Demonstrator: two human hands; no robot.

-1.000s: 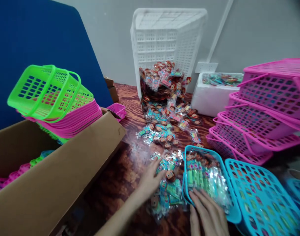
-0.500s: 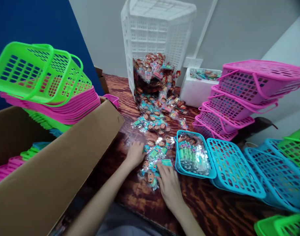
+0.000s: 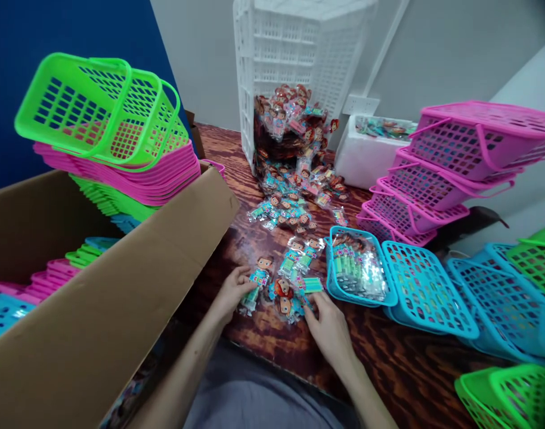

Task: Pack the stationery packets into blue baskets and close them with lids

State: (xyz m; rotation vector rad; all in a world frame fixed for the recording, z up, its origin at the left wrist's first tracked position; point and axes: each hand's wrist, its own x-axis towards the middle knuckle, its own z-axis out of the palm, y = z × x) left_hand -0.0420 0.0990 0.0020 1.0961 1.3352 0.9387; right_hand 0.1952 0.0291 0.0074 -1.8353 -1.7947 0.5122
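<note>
A clear plastic packet [image 3: 259, 279] holding a cartoon doll toy, near the dark wooden table's [image 3: 389, 369] front edge, is now pinched in the left hand's [image 3: 233, 290] curled fingers, which lay flat moments ago. The right hand [image 3: 330, 326], loosely open, touches neighbouring packets [image 3: 287, 301] beside a blue lattice basket [image 3: 330, 280].

The print on the packets [image 3: 294, 262] is too small to read. My left hand [image 3: 230, 291] covers one edge of the packet [image 3: 258, 280] it holds. My right hand [image 3: 330, 326] hides its own fingertips, so its grip cannot be told. The crate [image 3: 299, 53] is cut off at the top and the box [image 3: 98, 322] at the left and bottom. The tub [image 3: 362, 164] contents are blurred.
</note>
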